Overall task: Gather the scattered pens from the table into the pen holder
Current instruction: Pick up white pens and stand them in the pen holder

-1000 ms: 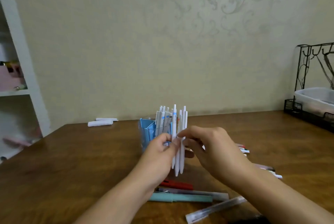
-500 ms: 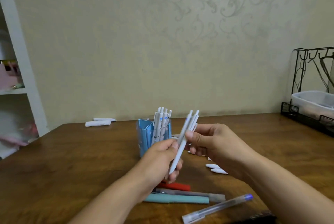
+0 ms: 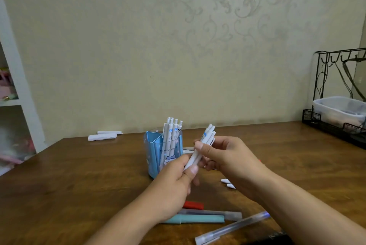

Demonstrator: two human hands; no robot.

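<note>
Pens (image 3: pixel 200 148) pinched between both hands — beside holder (image 3: pixel 158 157).

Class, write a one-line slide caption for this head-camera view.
Both hands hold white pens beside the blue pen holder.

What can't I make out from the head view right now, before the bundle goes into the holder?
- White pen bundle: exact count unclear; the right hand and left hand cover its middle and lower end.
- Red pen: mostly hidden under the left hand.
- Pen holder: its near compartments' contents are not visible.
- Dark object: cut off by the bottom edge.
</note>
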